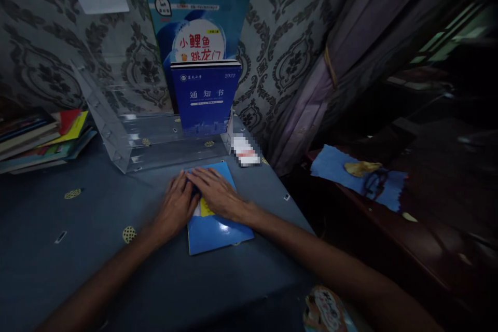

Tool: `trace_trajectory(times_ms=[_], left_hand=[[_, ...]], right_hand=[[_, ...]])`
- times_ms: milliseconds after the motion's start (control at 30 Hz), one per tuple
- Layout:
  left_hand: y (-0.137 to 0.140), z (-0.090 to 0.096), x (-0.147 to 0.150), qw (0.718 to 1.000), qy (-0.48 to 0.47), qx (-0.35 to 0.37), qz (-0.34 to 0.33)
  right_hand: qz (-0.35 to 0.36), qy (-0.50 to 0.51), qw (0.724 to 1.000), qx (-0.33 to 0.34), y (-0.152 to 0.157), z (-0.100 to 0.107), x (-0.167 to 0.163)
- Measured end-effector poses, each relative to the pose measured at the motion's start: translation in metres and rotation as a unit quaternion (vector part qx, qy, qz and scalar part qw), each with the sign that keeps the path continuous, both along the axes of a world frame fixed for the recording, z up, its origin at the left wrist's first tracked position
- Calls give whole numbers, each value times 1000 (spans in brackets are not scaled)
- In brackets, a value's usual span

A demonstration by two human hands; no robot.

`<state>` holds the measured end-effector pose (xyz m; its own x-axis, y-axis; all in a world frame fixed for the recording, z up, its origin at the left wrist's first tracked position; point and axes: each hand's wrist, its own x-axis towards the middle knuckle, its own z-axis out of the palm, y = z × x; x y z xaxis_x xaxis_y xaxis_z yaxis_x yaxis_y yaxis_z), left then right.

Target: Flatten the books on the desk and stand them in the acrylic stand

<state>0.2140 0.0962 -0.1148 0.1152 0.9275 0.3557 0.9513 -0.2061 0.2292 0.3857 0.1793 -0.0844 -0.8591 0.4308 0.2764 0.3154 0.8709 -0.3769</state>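
A thin blue book [218,238] with a glossy cover lies flat on the table. My right hand [216,194] rests on its upper half, palm down with fingers stretched out toward the left. Beside it, my left hand [177,202] lies along the book's left edge, fingers extended and its tips meeting those of my right hand. Part of a yellow and white patch on the cover shows between the two hands; the rest of it is hidden. Neither hand grips anything.
Just beyond stands a clear acrylic book rack [109,129] holding a dark blue booklet [206,93] and taller picture books [198,21]. Piled books [42,137] sit at left. Right of the table are a purple curtain [311,98] and a dark red surface with a blue cloth [330,168].
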Motion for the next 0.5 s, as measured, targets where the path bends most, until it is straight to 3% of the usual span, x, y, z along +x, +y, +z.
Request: trace_trajectory(times_ms=[100,400,500], left_hand=[[1,-1,0,1000,3,13,-10],[0,-4,-1,999,26,36,-1],[-1,-1,-1,999,33,32,2]], right_hand=[[20,-9,1000,-23,-3,-2,-9],[-119,20,993,-3,13,-14,18],[-135,51,989,-22,22,-17,30]])
